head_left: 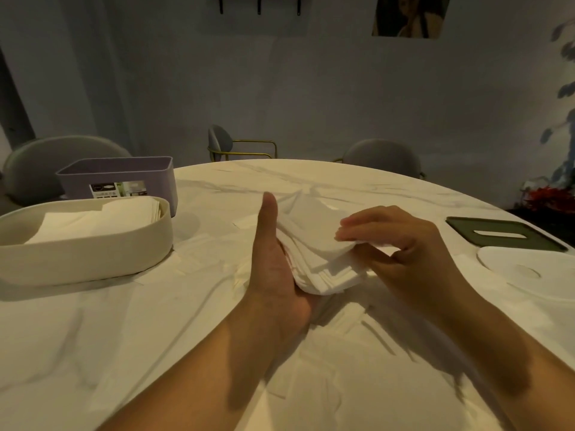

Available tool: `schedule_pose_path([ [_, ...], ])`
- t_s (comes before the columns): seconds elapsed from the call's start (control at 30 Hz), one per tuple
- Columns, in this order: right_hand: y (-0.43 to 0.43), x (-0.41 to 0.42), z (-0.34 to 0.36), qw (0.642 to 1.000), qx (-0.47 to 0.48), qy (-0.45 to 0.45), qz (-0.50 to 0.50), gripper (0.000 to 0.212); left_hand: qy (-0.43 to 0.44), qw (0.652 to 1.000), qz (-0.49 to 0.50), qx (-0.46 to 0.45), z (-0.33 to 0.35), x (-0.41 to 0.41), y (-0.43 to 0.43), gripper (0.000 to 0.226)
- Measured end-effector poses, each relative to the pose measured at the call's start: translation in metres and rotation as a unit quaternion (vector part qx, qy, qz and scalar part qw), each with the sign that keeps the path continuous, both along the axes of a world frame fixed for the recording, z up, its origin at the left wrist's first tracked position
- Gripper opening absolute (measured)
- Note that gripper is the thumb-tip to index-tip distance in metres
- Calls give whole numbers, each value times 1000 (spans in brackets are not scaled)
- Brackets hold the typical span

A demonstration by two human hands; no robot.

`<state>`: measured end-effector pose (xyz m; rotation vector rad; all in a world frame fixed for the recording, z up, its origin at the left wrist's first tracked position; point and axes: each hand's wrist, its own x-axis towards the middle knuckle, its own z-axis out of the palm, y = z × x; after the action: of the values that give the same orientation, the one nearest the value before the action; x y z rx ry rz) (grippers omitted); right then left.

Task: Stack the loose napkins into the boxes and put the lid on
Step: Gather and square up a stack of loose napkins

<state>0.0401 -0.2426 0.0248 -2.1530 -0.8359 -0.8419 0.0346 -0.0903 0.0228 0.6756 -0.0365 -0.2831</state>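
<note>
A stack of white napkins (314, 244) is held above the table's middle. My left hand (277, 265) supports the stack from its left side and below, thumb pointing up, its fingers hidden under the paper. My right hand (401, 244) pinches the stack's right edge between thumb and fingers. More loose napkins (339, 315) lie spread on the table beneath. At the left, a cream oval box (93, 253) holds folded napkins. A purple rectangular box (124, 175) stands behind it. A dark green lid (504, 233) with a slot and a white oval lid (535, 272) lie at the right.
The round table (155, 337) is covered with a white cloth. Grey chairs (382, 157) stand along its far edge, and a wall lies behind them. A plant (563, 88) and red flowers (547, 194) are at the far right.
</note>
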Motion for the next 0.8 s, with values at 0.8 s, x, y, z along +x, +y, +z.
schedule_pose_path([
  [0.8, -33, 3, 14, 708, 540, 440, -117, 25, 105, 991, 80, -34, 7, -2, 4, 19],
])
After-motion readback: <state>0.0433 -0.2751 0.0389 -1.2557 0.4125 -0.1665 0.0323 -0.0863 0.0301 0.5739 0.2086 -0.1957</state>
